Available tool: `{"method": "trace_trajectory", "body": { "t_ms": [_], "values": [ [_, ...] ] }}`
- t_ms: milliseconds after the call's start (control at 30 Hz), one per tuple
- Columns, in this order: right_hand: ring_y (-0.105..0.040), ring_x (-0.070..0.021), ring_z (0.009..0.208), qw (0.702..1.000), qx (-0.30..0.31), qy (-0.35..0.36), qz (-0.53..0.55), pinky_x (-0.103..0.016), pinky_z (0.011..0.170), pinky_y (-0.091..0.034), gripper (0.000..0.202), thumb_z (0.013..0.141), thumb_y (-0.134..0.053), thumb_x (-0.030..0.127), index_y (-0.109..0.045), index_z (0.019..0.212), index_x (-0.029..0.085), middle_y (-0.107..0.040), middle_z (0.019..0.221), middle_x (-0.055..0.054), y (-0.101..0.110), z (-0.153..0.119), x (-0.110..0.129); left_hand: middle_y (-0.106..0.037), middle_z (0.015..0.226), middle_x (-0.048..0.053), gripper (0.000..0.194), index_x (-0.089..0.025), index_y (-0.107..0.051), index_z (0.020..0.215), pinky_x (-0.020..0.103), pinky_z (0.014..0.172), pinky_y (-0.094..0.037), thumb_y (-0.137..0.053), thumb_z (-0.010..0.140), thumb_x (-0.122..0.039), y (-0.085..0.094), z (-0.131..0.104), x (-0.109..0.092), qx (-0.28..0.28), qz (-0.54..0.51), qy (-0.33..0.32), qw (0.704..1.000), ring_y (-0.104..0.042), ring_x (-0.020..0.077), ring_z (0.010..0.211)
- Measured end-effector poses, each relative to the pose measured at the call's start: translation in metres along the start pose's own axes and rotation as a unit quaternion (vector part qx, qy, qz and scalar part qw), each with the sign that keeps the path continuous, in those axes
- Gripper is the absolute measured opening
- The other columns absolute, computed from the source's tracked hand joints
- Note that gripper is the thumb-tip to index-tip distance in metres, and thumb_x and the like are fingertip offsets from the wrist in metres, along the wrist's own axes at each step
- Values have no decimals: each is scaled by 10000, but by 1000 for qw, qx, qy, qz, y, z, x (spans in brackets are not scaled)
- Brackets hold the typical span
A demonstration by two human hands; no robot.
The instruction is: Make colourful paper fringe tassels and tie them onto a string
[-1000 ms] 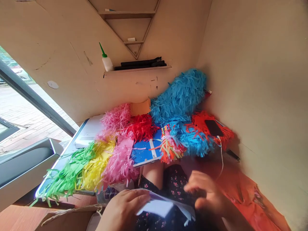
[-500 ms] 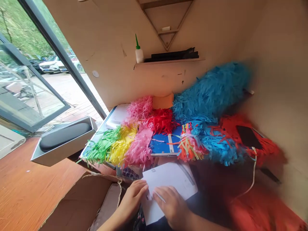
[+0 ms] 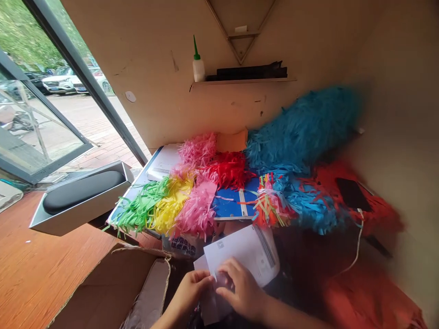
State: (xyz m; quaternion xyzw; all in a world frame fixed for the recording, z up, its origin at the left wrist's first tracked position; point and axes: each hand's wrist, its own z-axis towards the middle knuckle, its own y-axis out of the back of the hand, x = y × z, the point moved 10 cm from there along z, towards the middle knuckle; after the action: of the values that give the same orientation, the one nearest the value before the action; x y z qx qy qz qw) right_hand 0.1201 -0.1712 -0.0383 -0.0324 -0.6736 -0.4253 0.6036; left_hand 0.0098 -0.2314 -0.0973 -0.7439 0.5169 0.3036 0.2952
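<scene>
"In front of the near edge of the tabletop (image 3: 223,210), what is found?"

"White paper sheets (image 3: 236,253), overlapping and tilted, the uppermost printed near its right side. The left hand (image 3: 192,292) is at their left edge: grip narrow, thumb and fingers pinching the paper."

"And the right hand (image 3: 246,292)?"

"Over the sheets, just beside the left, fingers curved and thumb spread from forefinger. Whether its grip holds anything cannot be told."

"Nearest items on the tabletop?"

"Pink fringe (image 3: 197,208), with yellow fringe (image 3: 173,205) and green fringe (image 3: 142,205) successively leftward. To the right, a multicoloured tassel (image 3: 270,201), blue fringe (image 3: 313,208) beside it. Red fringe (image 3: 231,170) lies farther back."

"Far right?"

"A black phone (image 3: 353,194) resting on orange-red fringe (image 3: 384,214), a white cable (image 3: 359,240) running down from it. Finer detail is blurred."

"Beyond these?"

"A large blue bundle (image 3: 298,132) by the wall (image 3: 164,105); above, a shelf (image 3: 245,82) carrying an upright bottle (image 3: 198,71) with green nozzle. Low at left, an opened cardboard box (image 3: 99,290)."
</scene>
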Motion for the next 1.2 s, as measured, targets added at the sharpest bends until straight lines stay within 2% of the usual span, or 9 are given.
{"method": "trace_trajectory", "body": {
  "t_ms": [267,400,567,633,733,867,967,1067,1200],
  "values": [
    [-605,-153,731,994,-87,58,23,-252,677,-445,120,897,-526,162,-606,810,180,-626,795,-30,29,0,39,-636,626,28,747,-125,-719,710,234,547,-397,-707,481,-836,-22,-27,-37,10,119,-57,991,-546,132,589],
    [-636,-139,703,997,-13,-23,77,-219,674,-473,172,847,-632,202,-640,676,182,-649,710,-2,68,-36,-4,-633,556,24,809,-130,-686,720,250,534,-416,-669,427,-884,-15,-21,-31,-10,129,-53,990,-575,142,537],
    [-702,-234,808,968,-44,-128,-210,-316,717,-545,208,904,-549,248,-749,946,208,-748,883,-101,151,-98,-72,-646,527,16,748,-158,-633,676,230,489,-400,-754,357,-823,-6,-9,-6,0,81,13,997,-596,140,481],
    [-683,-287,1030,959,-43,-45,-277,-393,860,-554,356,875,-598,290,-669,1219,231,-723,1146,-134,143,-95,-52,-649,554,5,721,-166,-621,686,216,460,-396,-832,306,-741,-11,-6,1,6,36,50,998,-636,162,504],
    [-545,-344,1278,933,23,186,-306,-510,1019,-475,680,794,-676,359,-470,1436,268,-544,1440,-143,78,-76,6,-674,635,10,617,-163,-628,706,210,472,-431,-884,403,-637,-26,-10,-10,31,-22,51,998,-653,152,530],
    [-571,-331,1246,922,-10,265,-281,-495,982,-495,568,848,-519,208,-465,1411,155,-597,1375,-169,52,-46,46,-758,866,102,534,-177,-733,828,287,613,-536,-764,628,-671,-28,-33,-59,33,93,-46,994,-714,244,786],
    [-657,-248,1103,956,-40,237,-169,-379,929,-528,377,971,-404,266,-562,1298,166,-700,1211,-118,82,-39,63,-765,1085,108,468,-279,-785,1014,400,876,-540,-720,707,-626,-36,-66,-124,40,369,-232,899,-677,334,1044],
    [-691,-189,925,987,-46,150,-44,-304,866,-539,392,1043,-325,395,-647,1142,194,-740,1003,-61,116,-39,67,-759,1151,53,496,-401,-715,1181,518,1075,-423,-768,706,-535,-57,-92,-158,108,496,-344,789,-678,353,1080],
    [-689,-187,918,993,-82,73,35,-287,851,-543,417,1041,-344,477,-629,1201,218,-729,1045,-51,137,-44,62,-708,1253,27,212,-398,-781,987,583,1210,-181,-724,793,-462,-68,-89,-179,88,543,-379,745,-671,326,1145]
  ]
}}
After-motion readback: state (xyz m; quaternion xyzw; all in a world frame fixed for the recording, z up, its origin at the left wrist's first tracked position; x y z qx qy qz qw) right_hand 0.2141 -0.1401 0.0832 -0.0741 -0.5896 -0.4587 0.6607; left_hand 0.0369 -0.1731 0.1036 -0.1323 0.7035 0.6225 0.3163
